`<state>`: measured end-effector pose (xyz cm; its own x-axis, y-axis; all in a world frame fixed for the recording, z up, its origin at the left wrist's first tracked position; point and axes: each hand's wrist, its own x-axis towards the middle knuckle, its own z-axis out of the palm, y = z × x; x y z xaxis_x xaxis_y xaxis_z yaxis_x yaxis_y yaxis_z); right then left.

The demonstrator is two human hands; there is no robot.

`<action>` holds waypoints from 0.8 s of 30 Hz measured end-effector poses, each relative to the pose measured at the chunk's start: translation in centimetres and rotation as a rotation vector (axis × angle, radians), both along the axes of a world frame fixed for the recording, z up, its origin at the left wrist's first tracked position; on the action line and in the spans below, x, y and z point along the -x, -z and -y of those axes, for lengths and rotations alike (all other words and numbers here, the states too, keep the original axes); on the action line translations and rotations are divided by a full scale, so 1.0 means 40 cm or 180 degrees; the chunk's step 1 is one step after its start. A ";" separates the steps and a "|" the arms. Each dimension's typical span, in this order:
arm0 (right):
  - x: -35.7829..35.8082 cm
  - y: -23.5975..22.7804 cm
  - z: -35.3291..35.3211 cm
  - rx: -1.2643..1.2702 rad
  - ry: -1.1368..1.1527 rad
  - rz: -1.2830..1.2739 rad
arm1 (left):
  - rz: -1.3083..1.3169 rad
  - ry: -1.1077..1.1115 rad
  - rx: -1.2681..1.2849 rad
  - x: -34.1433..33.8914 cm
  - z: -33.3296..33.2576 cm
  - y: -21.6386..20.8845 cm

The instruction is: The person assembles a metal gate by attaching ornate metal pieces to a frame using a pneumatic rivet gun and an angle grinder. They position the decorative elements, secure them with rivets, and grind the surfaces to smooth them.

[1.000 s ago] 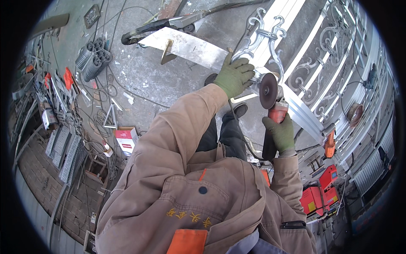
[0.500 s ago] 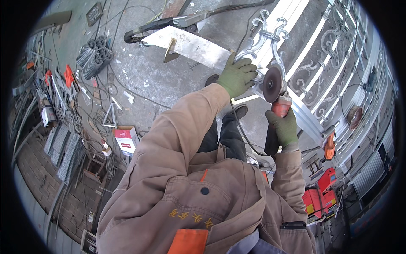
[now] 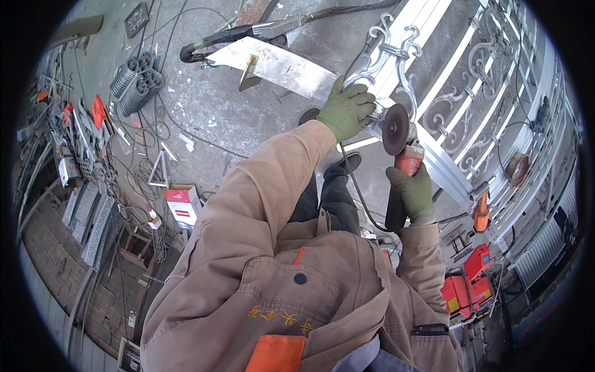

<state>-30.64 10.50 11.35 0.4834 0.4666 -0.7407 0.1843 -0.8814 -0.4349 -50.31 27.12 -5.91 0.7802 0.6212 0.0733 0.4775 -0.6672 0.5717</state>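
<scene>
My right hand (image 3: 412,191), in a green glove, is closed round the body of a red and black angle grinder (image 3: 409,160). The grinder's dark disc (image 3: 395,129) stands over the edge of a silvery metal gate panel (image 3: 441,162); whether it touches the metal I cannot tell. My left hand (image 3: 347,110), also gloved in green, lies flat with fingers stretched out on the panel's corner, beside the scrolled ornament (image 3: 389,53). A black cord (image 3: 357,197) loops down to the rear of the grinder.
A flat metal plate (image 3: 282,67) with a small bracket lies beyond my left hand. Another orange tool (image 3: 481,214) rests right of the panel, near a red machine (image 3: 468,291). Coiled springs (image 3: 137,84), a white and red box (image 3: 183,206) and loose cables lie left.
The grinder and my right hand have shifted slightly toward me and a touch to the left. My left hand stays on the panel.
</scene>
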 end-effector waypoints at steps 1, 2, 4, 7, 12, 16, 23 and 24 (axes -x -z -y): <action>0.000 0.001 0.004 0.0010 -0.0006 0.0013 | 0.0017 0.0009 -0.0008 0.000 0.000 0.002; 0.001 0.004 0.006 0.0020 -0.0013 0.0026 | 0.0034 0.0017 -0.0016 0.001 -0.001 0.004; -0.001 0.008 0.005 -0.0019 -0.0010 0.0019 | -0.0029 0.0068 -0.0010 0.002 -0.004 0.012; -0.008 0.018 -0.010 -0.0123 0.0030 -0.0027 | -0.0112 0.0110 -0.0015 0.003 -0.001 0.017; -0.011 0.021 -0.030 -0.0145 0.0062 0.0005 | 0.0015 0.0006 -0.0040 0.001 -0.003 -0.001; -0.018 0.018 -0.049 -0.0044 0.0008 -0.0010 | 0.0021 0.0014 -0.0032 0.003 -0.002 -0.006; -0.019 0.026 -0.024 -0.0034 0.0071 -0.0100 | 0.0099 0.0024 -0.0041 0.003 -0.004 0.006; -0.019 0.028 -0.014 -0.0040 0.0120 -0.0129 | 0.0087 0.0042 -0.0045 0.002 -0.005 0.004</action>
